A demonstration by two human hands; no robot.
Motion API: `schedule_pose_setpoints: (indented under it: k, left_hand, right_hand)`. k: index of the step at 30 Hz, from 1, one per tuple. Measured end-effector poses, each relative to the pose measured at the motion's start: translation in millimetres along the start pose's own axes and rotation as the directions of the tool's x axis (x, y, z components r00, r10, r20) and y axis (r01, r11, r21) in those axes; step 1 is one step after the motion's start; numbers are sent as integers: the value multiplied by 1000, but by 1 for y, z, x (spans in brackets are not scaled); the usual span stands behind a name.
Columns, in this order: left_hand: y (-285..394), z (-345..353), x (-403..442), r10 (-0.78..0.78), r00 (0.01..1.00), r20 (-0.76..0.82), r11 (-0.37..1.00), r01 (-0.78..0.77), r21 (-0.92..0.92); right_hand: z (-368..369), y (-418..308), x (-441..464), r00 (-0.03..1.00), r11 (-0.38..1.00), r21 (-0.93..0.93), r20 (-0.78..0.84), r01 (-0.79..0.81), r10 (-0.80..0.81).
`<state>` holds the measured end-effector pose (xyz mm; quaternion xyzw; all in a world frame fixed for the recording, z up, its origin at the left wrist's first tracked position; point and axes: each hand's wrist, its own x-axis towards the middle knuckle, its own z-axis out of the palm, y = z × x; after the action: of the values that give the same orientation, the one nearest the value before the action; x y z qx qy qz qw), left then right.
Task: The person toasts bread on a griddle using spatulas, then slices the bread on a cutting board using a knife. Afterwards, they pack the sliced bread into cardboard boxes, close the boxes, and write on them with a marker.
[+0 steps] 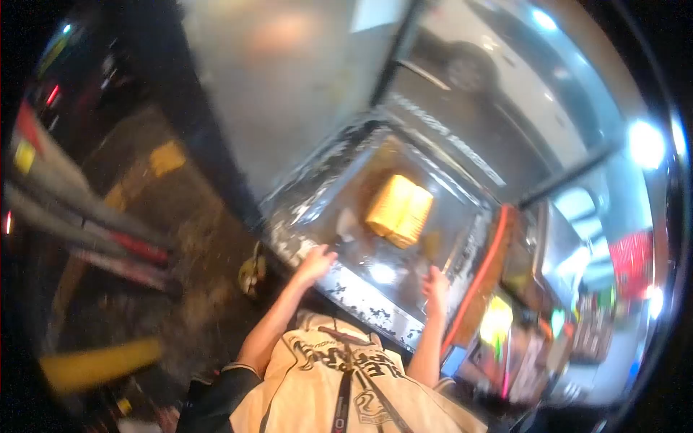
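Note:
A yellow-orange block-like item (401,211), split by a line down its middle, lies on a dark, shiny metal griddle (361,278). My left hand (315,264) is at the griddle's near left edge, below and left of the block, its fingers curled together; what they hold, if anything, is too blurred to name. Over the near right part of the griddle is my right hand (435,286), its fingers closed round a thin thing that I cannot make out. Neither hand touches the yellow block.
An orange-red hose (495,249) runs along the griddle's right side. Beyond it stand a metal container (559,245) and a red basket (632,264). Clear panels rise behind the griddle, with a parked car (505,68) outside. Dark ground with yellow markings lies left.

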<state>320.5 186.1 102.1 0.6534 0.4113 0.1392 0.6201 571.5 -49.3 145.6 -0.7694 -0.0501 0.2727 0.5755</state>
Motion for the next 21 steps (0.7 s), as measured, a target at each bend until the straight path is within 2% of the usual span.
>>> schedule_pose_setpoints:
  k: [1, 3, 4, 5, 7, 9, 11, 12, 13, 15, 17, 18, 21]
  left_hand:
    - [20, -11, 12, -94, 993, 70, 987, 103, -127]
    - [37, -21, 47, -125, 985, 120, 974, 145, -176]
    - [47, -25, 64, -88, 992, 90, 996, 88, 9]
    - [36, -26, 89, 122, 991, 62, 951, -135, 278]
    - [58, -28, 98, 299, 947, 118, 799, -316, 511]
    - [76, -18, 95, 227, 954, 197, 736, -300, 607]
    - [98, -13, 74, 191, 934, 301, 764, -334, 552]
    - [86, -11, 73, 233, 915, 330, 762, -382, 522]
    - [72, -10, 70, 271, 893, 359, 760, -427, 490]
    - [65, -12, 61, 97, 924, 371, 848, -272, 455]
    - [67, -14, 53, 1, 945, 327, 923, -127, 364]
    - [64, -15, 55, 19, 955, 295, 935, -121, 334]
    - [71, -11, 63, 76, 980, 182, 878, -152, 453]
  right_hand:
    - [24, -3, -10, 999, 993, 121, 32, 9, -13]
    - [70, -10, -35, 999, 997, -73, -35, 13, -16]
    - [64, -9, -39, 1000, 998, -56, -4, -11, 11]
    - [56, -3, -45, 999, 999, -42, 34, -33, 34]
    - [37, -5, -52, 995, 997, -28, 62, -74, 75]
    - [20, -4, -52, 997, 998, 20, -34, -64, 64]
    - [5, 8, -39, 988, 998, -13, -143, -60, 58]
    - [5, 1, -41, 979, 991, 114, -183, -71, 92]
    - [2, 4, -36, 979, 998, 30, -199, -49, 54]
    - [15, 16, -29, 950, 975, -212, -287, 62, -123]
    - [34, 27, -35, 948, 937, -336, -254, 99, -192]
    - [35, 19, -46, 940, 938, -305, -240, 163, -242]
    - [10, 8, -67, 991, 984, -127, -32, 125, -130]
